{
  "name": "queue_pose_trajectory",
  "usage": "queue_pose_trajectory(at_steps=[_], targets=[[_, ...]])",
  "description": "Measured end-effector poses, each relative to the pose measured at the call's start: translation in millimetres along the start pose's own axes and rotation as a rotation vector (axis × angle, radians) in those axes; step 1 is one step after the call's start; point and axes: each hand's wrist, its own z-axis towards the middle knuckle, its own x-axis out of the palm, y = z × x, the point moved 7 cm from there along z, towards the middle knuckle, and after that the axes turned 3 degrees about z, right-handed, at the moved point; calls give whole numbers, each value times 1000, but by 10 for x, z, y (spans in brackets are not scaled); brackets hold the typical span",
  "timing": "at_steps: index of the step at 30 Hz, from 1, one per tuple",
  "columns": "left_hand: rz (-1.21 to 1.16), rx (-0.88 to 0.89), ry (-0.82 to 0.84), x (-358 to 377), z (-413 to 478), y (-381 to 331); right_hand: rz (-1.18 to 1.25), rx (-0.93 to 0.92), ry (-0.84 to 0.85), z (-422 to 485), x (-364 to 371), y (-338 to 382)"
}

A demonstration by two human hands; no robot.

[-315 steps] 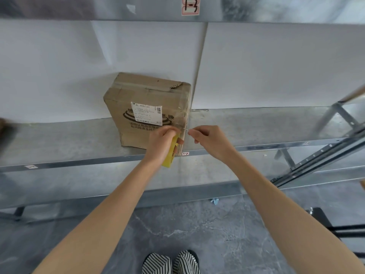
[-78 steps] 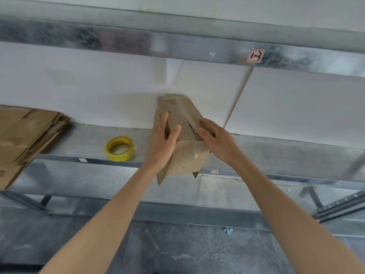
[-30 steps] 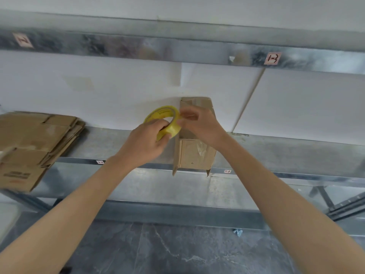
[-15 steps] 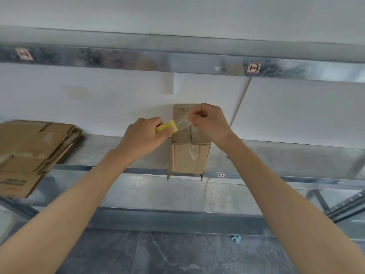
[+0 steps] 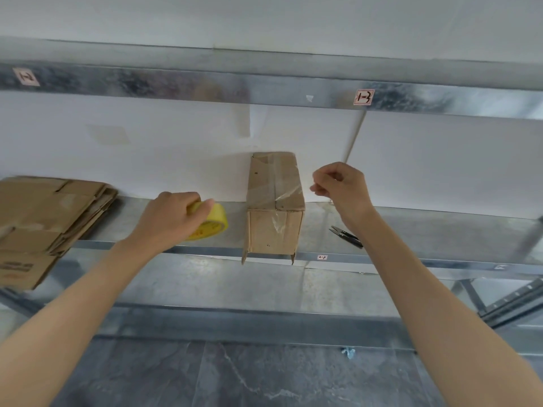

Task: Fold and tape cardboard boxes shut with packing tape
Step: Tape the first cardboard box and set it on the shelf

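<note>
A small brown cardboard box (image 5: 274,207) stands on the metal shelf (image 5: 426,230), its near end just over the front edge. Clear tape lies across its folded top flaps and down the front face. My left hand (image 5: 169,220) grips the yellow tape roll (image 5: 213,223), which sits on the shelf left of the box and apart from it. To the right of the box top my right hand (image 5: 342,186) hovers with its fingers curled. I see nothing in it, and it does not touch the box.
Black snips (image 5: 346,237) lie on the shelf right of the box. A stack of flattened cardboard boxes (image 5: 44,221) fills the shelf's left end. An upper shelf beam (image 5: 205,83) runs overhead. A white wall stands close behind the box.
My left hand has carried the tape roll down and left onto the shelf. My right hand has let go of the tape end and pulled off to the right of the box.
</note>
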Motion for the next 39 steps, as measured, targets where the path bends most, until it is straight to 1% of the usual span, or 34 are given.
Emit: queue_pose_trajectory(at_steps=[4, 10, 17, 20, 23, 29, 33, 36, 38, 39], targets=[[145, 62, -48, 26, 91, -63, 33, 45, -38, -61, -125, -193], [215, 124, -37, 166, 179, -150, 63, 106, -70, -125, -271, -488], [266, 125, 8, 288, 262, -86, 58, 143, -67, -64, -262, -660], [268, 107, 14, 346, 278, -65, 53, 161, -73, -34, -232, -754], [262, 110, 24, 470, 285, -53, 47, 155, -119, -8, -183, -827], [219, 155, -80, 746, 238, -260, -13, 177, -140, -46, 59, -1066], [227, 132, -141, 734, 241, -289, -65, 189, -163, -64, 206, -1231], [195, 136, -126, 744, 217, -284, -195, 269, -126, -110, 187, -1440], [167, 127, -119, 754, 197, -302, -245, 247, -151, -63, 90, -1381], [149, 113, -116, 757, 187, -314, -224, 220, -180, -11, 37, -1284]])
